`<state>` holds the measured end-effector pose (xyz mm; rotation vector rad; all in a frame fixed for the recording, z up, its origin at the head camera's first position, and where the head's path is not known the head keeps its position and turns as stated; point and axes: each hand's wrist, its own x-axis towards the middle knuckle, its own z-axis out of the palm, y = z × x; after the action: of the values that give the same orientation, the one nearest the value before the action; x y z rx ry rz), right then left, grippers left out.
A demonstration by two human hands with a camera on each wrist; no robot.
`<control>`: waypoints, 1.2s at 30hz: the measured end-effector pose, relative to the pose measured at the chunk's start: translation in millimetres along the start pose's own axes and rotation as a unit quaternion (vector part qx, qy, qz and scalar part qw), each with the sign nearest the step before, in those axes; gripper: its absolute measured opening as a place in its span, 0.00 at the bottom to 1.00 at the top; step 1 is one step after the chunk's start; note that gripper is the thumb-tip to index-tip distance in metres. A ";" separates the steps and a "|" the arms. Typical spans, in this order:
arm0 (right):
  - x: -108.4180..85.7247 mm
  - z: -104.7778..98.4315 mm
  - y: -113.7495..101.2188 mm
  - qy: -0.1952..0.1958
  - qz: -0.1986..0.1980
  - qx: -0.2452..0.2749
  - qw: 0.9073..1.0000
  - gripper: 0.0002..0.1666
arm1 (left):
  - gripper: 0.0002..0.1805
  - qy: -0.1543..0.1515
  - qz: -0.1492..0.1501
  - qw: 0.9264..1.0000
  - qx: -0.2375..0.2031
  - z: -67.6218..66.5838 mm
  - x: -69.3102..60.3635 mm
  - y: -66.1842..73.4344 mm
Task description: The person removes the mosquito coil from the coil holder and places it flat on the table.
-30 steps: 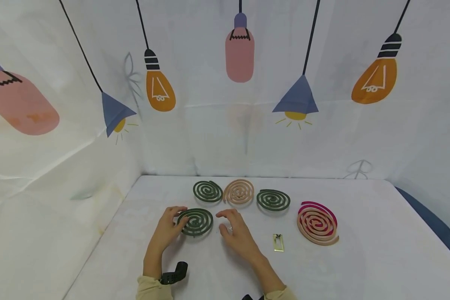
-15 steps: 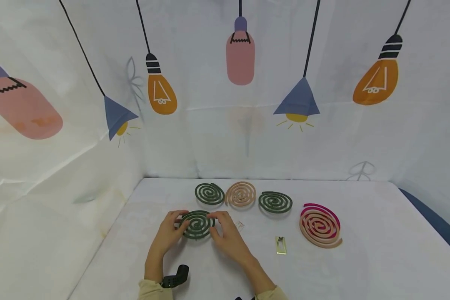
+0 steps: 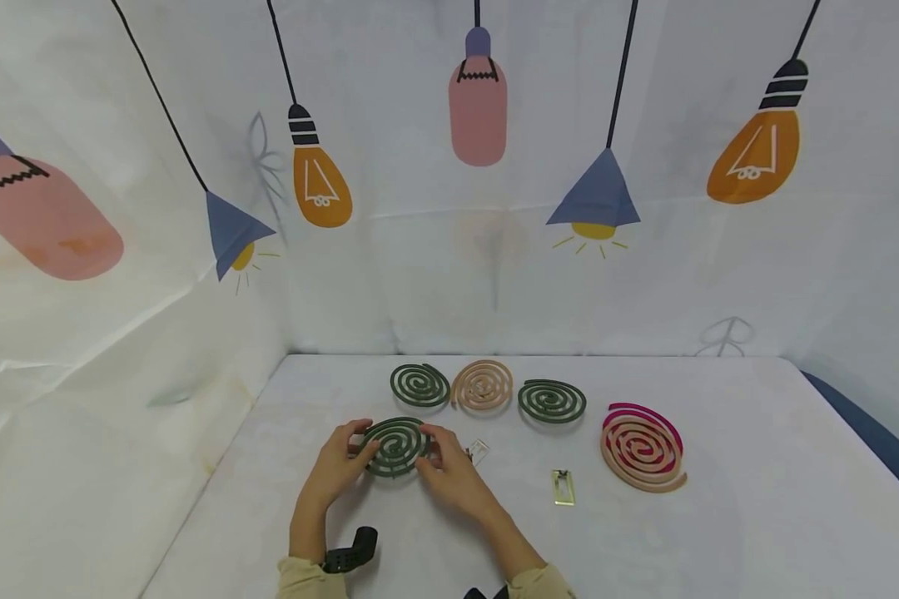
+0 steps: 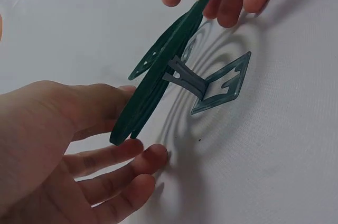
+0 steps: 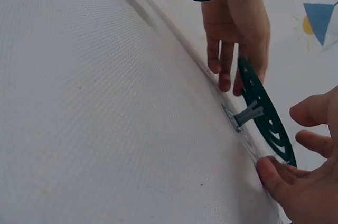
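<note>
A green mosquito coil (image 3: 394,448) sits on the upright prongs of a small metal stand (image 4: 194,84), whose flat frame is down on the white tabletop. My left hand (image 3: 335,464) pinches the coil's left edge, thumb above and fingers below. At the opposite edge, my right hand (image 3: 453,472) holds the rim between thumb and fingers. In the left wrist view the coil (image 4: 158,68) is seen nearly edge-on, tilted in that picture. The right wrist view shows both hands around the coil.
Behind stand a green coil (image 3: 419,385), a tan coil (image 3: 483,384) and another green coil (image 3: 552,401). A tan coil (image 3: 642,453) overlaps a pink coil (image 3: 648,408) at right. Loose metal stands lie nearby, a gold-coloured one (image 3: 563,502) and a paler one (image 3: 480,450). A patterned white cloth backdrop borders the table.
My right hand has moved left from beside the coil onto its right edge, uncovering the pale stand. The left hand stays at the coil's left edge.
</note>
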<state>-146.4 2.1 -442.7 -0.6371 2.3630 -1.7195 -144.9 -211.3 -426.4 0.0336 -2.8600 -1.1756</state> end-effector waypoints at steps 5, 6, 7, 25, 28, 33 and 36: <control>1.3 -2.1 -1.6 -0.014 0.002 0.045 0.999 0.27 | 0.24 -0.012 -0.029 0.999 0.006 -2.6 -0.9 1.9; 1.4 -2.6 -2.1 -0.014 -0.002 0.050 0.999 0.27 | 0.24 -0.013 -0.032 0.999 0.006 -3.2 -1.4 2.5; 1.6 -2.9 -2.4 -0.015 -0.004 0.053 0.998 0.27 | 0.24 -0.014 -0.033 0.999 0.006 -3.6 -1.8 3.0; -0.5 -8.7 -7.8 -0.027 0.021 0.045 0.998 0.28 | 0.32 0.004 -0.045 0.999 0.003 0.3 -1.0 14.3; -1.0 -8.1 -7.5 -0.029 0.022 0.044 0.998 0.28 | 0.33 0.011 -0.053 0.998 0.015 1.9 -0.7 15.1; -2.0 -7.8 -8.3 -0.029 0.009 0.033 0.999 0.27 | 0.33 0.020 -0.067 0.997 0.013 2.2 -1.3 16.6; -2.6 -7.8 -9.5 -0.030 0.004 0.031 0.999 0.27 | 0.34 0.031 -0.072 0.997 0.006 1.2 -2.0 16.9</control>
<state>-144.5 7.6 -431.5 -0.6596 2.2604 -1.7385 -142.9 -198.4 -415.5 0.2749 -2.8522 -1.1578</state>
